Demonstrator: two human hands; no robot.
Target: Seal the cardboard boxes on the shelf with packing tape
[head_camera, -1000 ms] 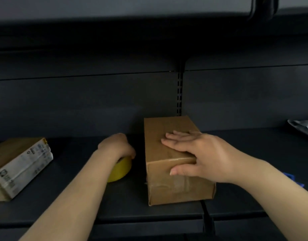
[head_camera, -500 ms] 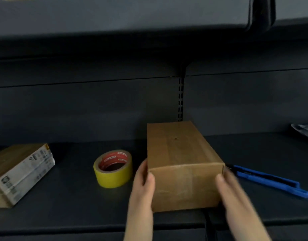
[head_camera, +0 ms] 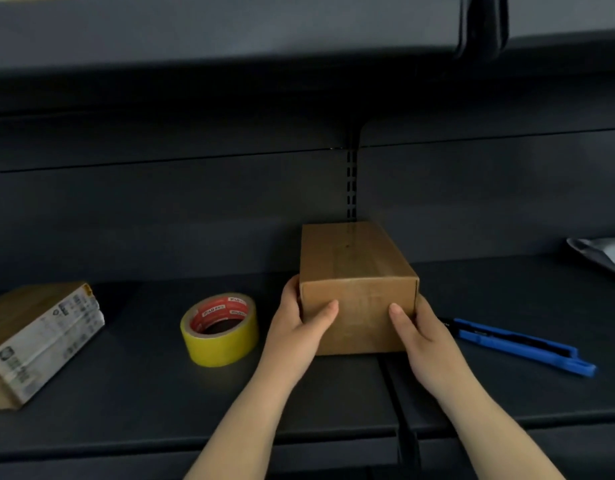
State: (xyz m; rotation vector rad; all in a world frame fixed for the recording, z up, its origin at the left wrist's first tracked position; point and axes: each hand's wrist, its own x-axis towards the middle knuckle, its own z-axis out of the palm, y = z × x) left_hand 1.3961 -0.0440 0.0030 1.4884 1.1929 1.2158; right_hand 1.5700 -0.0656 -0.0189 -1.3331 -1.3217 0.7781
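On the dark metal shelf [head_camera: 334, 403], at its middle, I had a small cardboard box [head_camera: 354, 271] held between both hands, its short end facing me and its long sides running back toward the slotted upright [head_camera: 351, 181] in the rear panel. My left hand [head_camera: 295, 327] gripped the box's near left corner, thumb laid across the front face and fingers wrapped round the left side; my right hand [head_camera: 420, 327] clasped the near right corner the same way, thumb on the front and fingers hidden behind the right side. The box sat flat on the shelf, and a faint glossy strip ran lengthwise down its top. Just left of my left hand lay a roll of yellow packing tape [head_camera: 219, 329] with a red printed core, resting on its flat side, close to the hand but apart from it. At the far left edge a second cardboard box [head_camera: 36, 341] lay angled, a white printed label along its side. To the right of the held box, a blue utility knife [head_camera: 521, 344] lay on the shelf, pointing away to the right. A grey plastic bag [head_camera: 600, 254] showed at the right edge
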